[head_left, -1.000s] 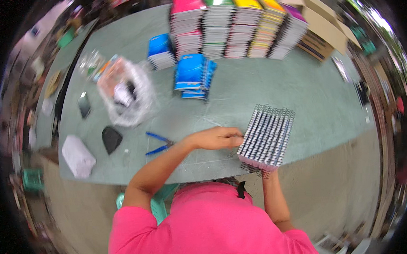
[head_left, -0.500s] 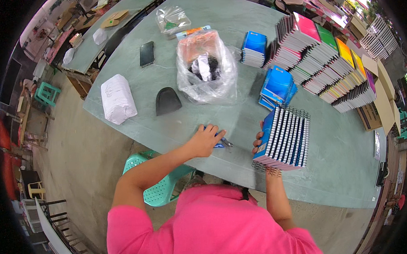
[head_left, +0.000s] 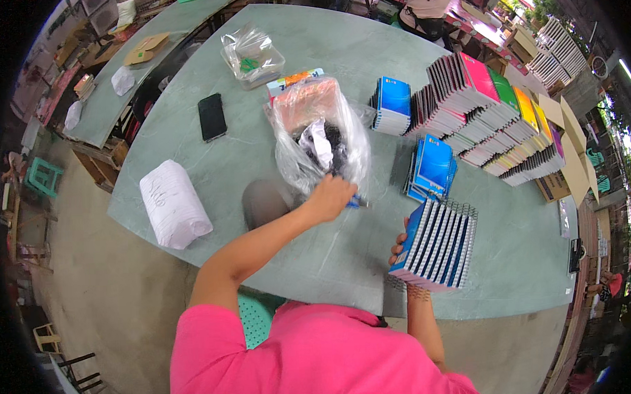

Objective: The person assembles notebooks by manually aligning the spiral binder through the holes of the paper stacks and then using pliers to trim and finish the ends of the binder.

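Spiral notebooks (head_left: 435,245), one bundle, blue covers, wire bindings outward: lower right of centre, standing on the near edge of the grey-green table (head_left: 189,153), gripped from the left side by the right hand (head_left: 400,244), fingers curled onto the nearest cover.

Left hand (head_left: 329,196): centre of frame, arm stretched forward from the lower middle, fingers closed together around a small blue tool (head_left: 356,203) whose tip shows to the right of the knuckles; exact kind of tool cannot be told. Hand sits just below the clear plastic bag (head_left: 320,138).

Clear plastic bag: centre, crumpled, holding dark items and a white piece; a pinkish-orange packet lies at its upper end.

Dark grey wedge-shaped object (head_left: 263,202): just left of the left hand, on the table.

White wrapped bundle (head_left: 173,204): left of centre, near the table's left edge.

Black phone (head_left: 212,117): upper left of centre, lying flat.

Second clear bag (head_left: 253,57): upper centre, with green contents.

Blue notebook stacks (head_left: 433,168): two, right of the bag, one above the other in the frame.

Row of notebook stacks (head_left: 493,114): upper right, covers pink, green, orange, yellow and purple, leaning side by side.

Cardboard boxes (head_left: 571,153): far right, beyond the row.

Pink shirt (head_left: 314,357): bottom centre, the person's own.
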Motion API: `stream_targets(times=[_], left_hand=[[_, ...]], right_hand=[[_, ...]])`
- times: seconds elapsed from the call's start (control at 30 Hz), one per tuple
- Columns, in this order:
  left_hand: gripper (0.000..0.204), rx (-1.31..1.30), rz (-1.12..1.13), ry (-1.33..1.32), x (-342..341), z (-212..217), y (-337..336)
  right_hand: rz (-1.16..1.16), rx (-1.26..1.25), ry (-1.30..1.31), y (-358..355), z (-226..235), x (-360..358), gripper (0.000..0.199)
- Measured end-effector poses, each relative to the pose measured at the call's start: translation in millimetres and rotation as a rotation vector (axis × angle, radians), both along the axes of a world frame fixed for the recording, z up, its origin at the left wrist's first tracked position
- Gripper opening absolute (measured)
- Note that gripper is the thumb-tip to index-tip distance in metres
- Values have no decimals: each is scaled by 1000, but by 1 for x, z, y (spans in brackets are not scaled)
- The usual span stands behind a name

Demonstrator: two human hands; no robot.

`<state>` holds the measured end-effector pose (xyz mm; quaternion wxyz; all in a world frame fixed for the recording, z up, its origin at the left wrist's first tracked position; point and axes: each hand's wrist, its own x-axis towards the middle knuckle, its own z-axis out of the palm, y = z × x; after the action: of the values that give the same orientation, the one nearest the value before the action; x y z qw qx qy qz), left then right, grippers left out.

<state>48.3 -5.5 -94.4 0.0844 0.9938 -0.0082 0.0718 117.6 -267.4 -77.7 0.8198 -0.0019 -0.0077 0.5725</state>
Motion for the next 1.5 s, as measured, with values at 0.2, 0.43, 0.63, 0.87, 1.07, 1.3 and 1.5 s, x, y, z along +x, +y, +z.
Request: stream_targets(times=[0.2,0.43,0.63,0.87,1.07,1.3,1.5], left_hand=[[29,-305,-110,204,-19,17,-10],[31,-653,-101,393,-41,35,-21],[30,-793,-152,133,-35,49,22],[30,-137,286,-250,62,94,158],[42,-168,300,-16,92,86,177],[44,-287,157,130,76,77,139],[37,-469,279,-277,31,128,119]], right_hand=[[38,-127,-90,14,10,27,69],[155,-74,-37,78,13,43,72],[158,-30,3,80,6,63,72],[114,-95,24,63,-9,61,70],[100,-136,-78,58,10,51,75],[163,-60,-84,79,4,45,76],[78,-143,-116,106,-13,49,76]])
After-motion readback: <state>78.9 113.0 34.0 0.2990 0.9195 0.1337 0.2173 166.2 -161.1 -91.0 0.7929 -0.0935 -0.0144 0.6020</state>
